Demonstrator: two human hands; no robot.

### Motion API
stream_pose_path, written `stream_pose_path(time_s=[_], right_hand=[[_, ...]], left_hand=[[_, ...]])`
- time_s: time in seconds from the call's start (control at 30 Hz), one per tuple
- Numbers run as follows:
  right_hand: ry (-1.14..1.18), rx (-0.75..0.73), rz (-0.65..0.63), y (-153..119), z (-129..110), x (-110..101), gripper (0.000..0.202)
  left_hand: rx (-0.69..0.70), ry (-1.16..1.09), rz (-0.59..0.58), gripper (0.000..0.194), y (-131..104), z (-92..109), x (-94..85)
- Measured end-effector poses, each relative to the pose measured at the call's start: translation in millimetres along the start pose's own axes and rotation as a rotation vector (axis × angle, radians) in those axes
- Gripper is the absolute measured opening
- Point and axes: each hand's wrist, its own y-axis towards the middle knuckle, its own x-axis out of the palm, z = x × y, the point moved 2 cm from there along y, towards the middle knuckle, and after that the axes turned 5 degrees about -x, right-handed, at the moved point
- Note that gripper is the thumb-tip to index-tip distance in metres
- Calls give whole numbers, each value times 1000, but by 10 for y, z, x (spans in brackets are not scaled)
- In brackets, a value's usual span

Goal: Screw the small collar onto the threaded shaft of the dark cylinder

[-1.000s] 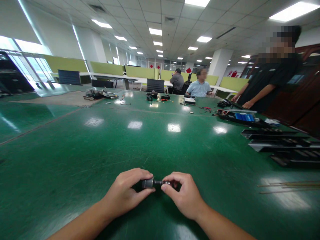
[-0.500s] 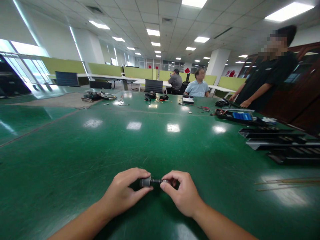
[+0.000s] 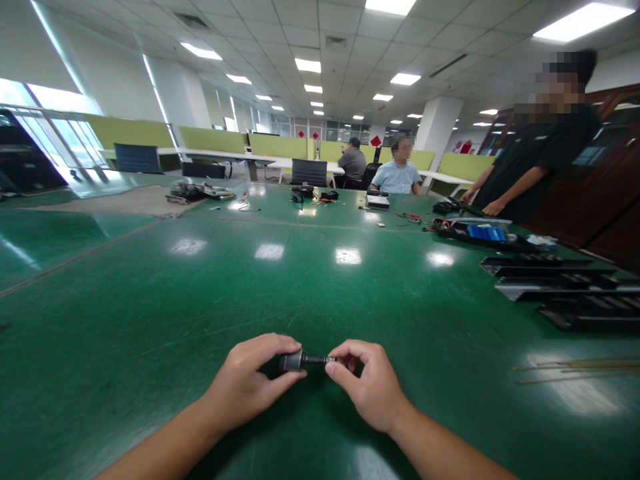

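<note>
My left hand (image 3: pixel 257 377) grips the wide grey end of a dark cylindrical part with a thin shaft (image 3: pixel 294 361), thumb below and fingers above. The black shaft points right, held level just over the green table (image 3: pixel 200 300). At its far end, the thumb and fingers of my right hand (image 3: pixel 367 380) are closed around a small, shiny tip. My fingertips hide most of that tip, so I cannot tell whether it is a separate piece.
Long black metal channels (image 3: pixel 565 290) lie at the right, with thin rods (image 3: pixel 590 366) nearer me. Behind them sits a black tray-like housing with a blue block (image 3: pixel 486 233). A person in dark clothes (image 3: pixel 540 153) stands there; another in light blue (image 3: pixel 397 177) sits across the table.
My right hand has shifted slightly to the right, and a little more of the shaft shows between my hands. My left hand keeps its hold, and the view has moved a touch.
</note>
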Motion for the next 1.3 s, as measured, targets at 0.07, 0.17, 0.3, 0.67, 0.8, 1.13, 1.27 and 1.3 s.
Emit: stream_pose_path(time_s=[0.07,0.17,0.3,0.67,0.8,1.13,1.27,1.3], right_hand=[[1,0,4,1,-8,-8,13],[-1,0,7,-1,-9,-13,13],[-1,-8,8,-3,5,-9,13],[0,-32,9,-9,22,3,12],[-4,-49,47,-12,29,-19,13],[132,-89,195,-15,46,-95,30],[206,-41,150,-15,67,-50,44],[210,-37,144,-14,67,-43,48]], left_hand=[[-5,-6,-4,34,-3,-9,-2],[-4,-12,-5,34,-7,-21,-4],[6,-10,7,35,2,-21,-11],[-6,7,-19,36,-6,-37,-10],[-41,14,-36,37,5,-49,-12],[-538,-102,-9,38,100,-268,-114],[-757,-438,119,53,-32,-489,-381],[-782,-454,153,59,-108,-544,-503]])
